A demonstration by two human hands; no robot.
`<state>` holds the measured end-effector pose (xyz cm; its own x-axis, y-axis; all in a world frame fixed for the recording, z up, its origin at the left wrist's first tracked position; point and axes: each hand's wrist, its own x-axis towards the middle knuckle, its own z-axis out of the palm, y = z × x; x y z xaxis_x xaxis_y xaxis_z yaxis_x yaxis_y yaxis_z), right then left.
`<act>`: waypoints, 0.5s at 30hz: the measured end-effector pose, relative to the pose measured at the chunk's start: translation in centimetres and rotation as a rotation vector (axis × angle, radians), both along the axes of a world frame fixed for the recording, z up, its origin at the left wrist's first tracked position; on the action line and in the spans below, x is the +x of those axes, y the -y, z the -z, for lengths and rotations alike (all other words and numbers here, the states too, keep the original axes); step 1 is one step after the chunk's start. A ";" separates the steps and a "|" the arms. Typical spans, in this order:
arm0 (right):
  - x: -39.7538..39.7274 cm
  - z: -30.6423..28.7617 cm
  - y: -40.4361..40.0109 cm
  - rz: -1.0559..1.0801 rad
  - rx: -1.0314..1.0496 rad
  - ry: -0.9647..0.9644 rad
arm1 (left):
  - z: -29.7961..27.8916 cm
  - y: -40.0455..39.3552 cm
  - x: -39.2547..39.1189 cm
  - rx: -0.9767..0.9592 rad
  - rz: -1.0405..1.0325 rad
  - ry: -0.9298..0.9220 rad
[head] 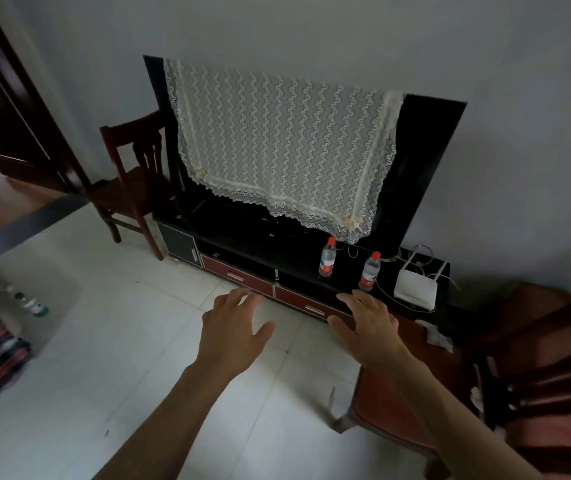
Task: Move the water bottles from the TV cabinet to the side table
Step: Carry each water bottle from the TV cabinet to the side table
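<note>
I'm reaching in: left hand (234, 329) and right hand (369, 323) spread, empty. Both bottles (327, 258) (370, 271) stand on the cabinet (312, 282). Next, I'd grip one each.

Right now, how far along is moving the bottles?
Nothing looks moved yet: both water bottles, one and the other, stand on the TV cabinet. The left hand and right hand reach forward, holding nothing. Both bottles remain to carry.
</note>
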<state>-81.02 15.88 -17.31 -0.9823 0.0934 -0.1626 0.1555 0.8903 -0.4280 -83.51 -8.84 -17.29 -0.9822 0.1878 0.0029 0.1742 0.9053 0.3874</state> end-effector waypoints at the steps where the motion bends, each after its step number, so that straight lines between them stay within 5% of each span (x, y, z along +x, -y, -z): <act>1: -1.2 0.2 0.0 0.010 -0.007 0.008 | 0.3 0.0 -1.3 0.012 0.003 0.007; 15: -16.5 0.8 3.8 0.209 0.091 0.028 | 3.3 2.6 -21.0 0.080 0.232 0.042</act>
<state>-97.50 12.05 -18.10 -0.9351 0.3101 -0.1715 0.3516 0.8721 -0.3404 -104.54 -11.47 -20.62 -0.9126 0.4087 -0.0135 0.3556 0.8094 0.4673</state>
